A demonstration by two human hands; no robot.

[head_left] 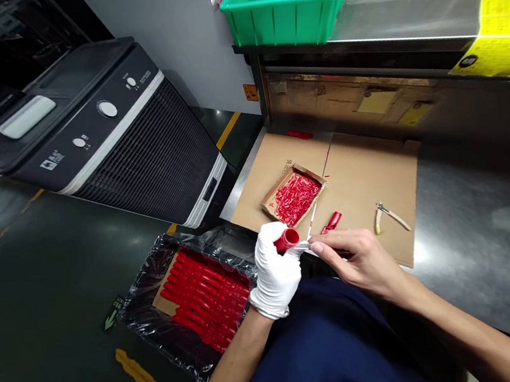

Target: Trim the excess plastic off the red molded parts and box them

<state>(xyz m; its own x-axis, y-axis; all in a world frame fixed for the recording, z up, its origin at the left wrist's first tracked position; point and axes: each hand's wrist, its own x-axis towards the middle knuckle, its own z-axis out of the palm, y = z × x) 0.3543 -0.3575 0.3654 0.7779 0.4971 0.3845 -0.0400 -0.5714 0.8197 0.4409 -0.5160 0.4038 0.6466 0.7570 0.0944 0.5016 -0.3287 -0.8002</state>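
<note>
My left hand (278,273), in a white glove, is closed around a red plastic tube-shaped part (287,239), its round open end facing up and to the right. My bare right hand (358,258) is beside it, thumb and forefinger pinched on a thin, pale, blade-like strip (302,245) that reaches to the glove near the red part. Whether the strip touches the part, I cannot tell. Just beyond my hands, a small cardboard tray (270,205) holds many red plastic scraps (298,197). Another red part (333,222) lies on the cardboard sheet (359,182).
Cutting pliers (390,215) lie on the cardboard at right. At lower left, a box lined with black plastic (147,319) holds rows of red parts (208,294). A green bin (277,21) stands on the upper shelf; a dark air cooler (132,139) stands at left.
</note>
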